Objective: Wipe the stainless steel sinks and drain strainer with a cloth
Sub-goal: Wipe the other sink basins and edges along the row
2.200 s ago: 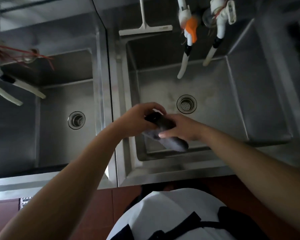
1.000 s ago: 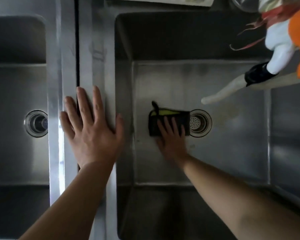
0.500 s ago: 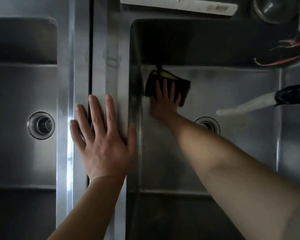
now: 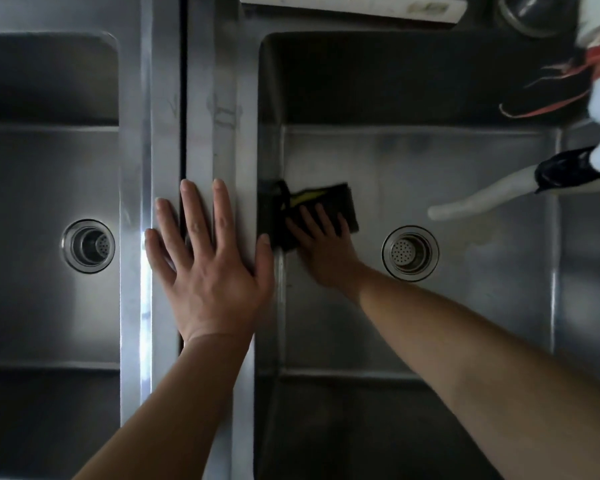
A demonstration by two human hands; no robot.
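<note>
Now, the left stainless steel basin (image 4: 49, 202) looks untouched; the left hand (image 4: 208, 271) lies flat, fingers spread, holding nothing, on the steel divider (image 4: 222, 98). The right hand (image 4: 326, 247) presses the dark yellow-edged cloth (image 4: 326, 199) flat on the right basin's floor (image 4: 465, 323); round perforated drain strainer (image 4: 410, 253) apparently unwiped.

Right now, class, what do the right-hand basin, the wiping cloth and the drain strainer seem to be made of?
Right-hand basin: brushed stainless steel, judging by its dull grey sheen and soft reflections.
Cloth: dark soft fabric with a yellow patch, probably microfibre; it flattens under the right hand.
Drain strainer: polished metal, likely steel, with a bright rim and punched holes.
</note>
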